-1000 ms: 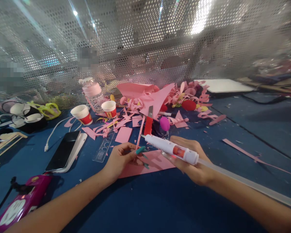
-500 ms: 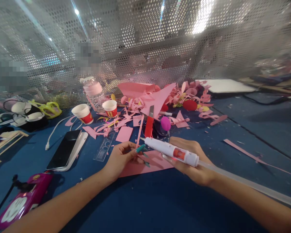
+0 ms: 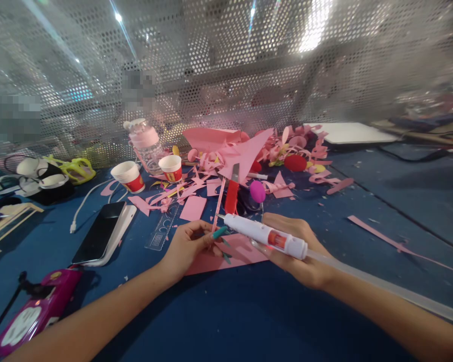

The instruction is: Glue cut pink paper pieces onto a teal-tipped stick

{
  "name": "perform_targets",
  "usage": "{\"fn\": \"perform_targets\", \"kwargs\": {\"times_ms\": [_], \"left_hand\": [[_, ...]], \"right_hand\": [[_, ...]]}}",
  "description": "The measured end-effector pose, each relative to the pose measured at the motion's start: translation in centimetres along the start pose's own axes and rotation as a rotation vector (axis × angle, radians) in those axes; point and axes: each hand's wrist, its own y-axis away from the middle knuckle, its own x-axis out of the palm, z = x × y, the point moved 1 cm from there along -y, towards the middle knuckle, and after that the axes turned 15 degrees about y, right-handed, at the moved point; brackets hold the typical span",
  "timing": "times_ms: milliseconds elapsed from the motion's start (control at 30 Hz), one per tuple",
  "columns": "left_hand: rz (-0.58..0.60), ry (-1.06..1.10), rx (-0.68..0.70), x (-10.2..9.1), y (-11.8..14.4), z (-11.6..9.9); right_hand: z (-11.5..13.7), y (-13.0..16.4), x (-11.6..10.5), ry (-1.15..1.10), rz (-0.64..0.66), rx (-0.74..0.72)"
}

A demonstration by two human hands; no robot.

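My left hand [image 3: 191,246] pinches a thin pink paper strip [image 3: 219,201] that stands up from between the thumb and fingers. My right hand [image 3: 302,246] is wrapped round a white hot glue gun [image 3: 249,229], a long clear glue stick [image 3: 392,291] trailing out of its back end. The gun's nozzle points left and is at or very near the strip; whether they touch I cannot tell. Under both hands lies a pink paper sheet [image 3: 230,259]. Just beyond the gun are a red-handled cutter [image 3: 232,197] and a purple disc [image 3: 257,191].
A heap of pink paper scraps [image 3: 287,146] lies behind. At the left are two paper cups [image 3: 128,176] [image 3: 170,168], a pink bottle [image 3: 145,143], a phone [image 3: 100,231], a clear ruler [image 3: 161,231] and a magenta power strip [image 3: 38,311]. A perforated metal screen [image 3: 211,60] stands behind.
The glue gun has shifted very slightly left along the paper strip. Both hands otherwise keep their places and grips.
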Motion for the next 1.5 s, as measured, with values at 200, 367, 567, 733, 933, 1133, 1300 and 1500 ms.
{"fn": "perform_targets", "kwargs": {"times_ms": [200, 367, 567, 733, 933, 1133, 1300, 1500], "left_hand": [[0.000, -0.014, 0.012, 0.02, 0.02, 0.05], [0.002, 0.014, 0.001, 0.06, 0.06, -0.01], [-0.003, 0.017, -0.005, 0.06, 0.10, 0.01], [-0.005, 0.013, 0.001, 0.15, 0.10, -0.05], [-0.010, 0.010, 0.003, 0.13, 0.07, -0.05], [-0.005, 0.015, 0.008, 0.11, 0.13, 0.06], [-0.005, 0.011, 0.007, 0.04, 0.07, 0.09], [0.008, 0.007, 0.011, 0.06, 0.07, 0.05]], "right_hand": [[-0.09, 0.04, 0.13, -0.002, -0.020, -0.017], [-0.11, 0.01, 0.01, 0.002, -0.020, 0.000], [-0.01, 0.00, -0.07, 0.020, -0.010, 0.023], [-0.01, 0.00, -0.08, 0.031, -0.026, 0.028], [-0.41, 0.04, -0.14, 0.026, -0.056, 0.003], [-0.86, 0.12, -0.19, 0.023, -0.070, 0.048], [-0.95, 0.21, -0.34, 0.020, -0.098, 0.041], [-0.67, 0.10, -0.30, -0.024, -0.058, -0.029]]}}
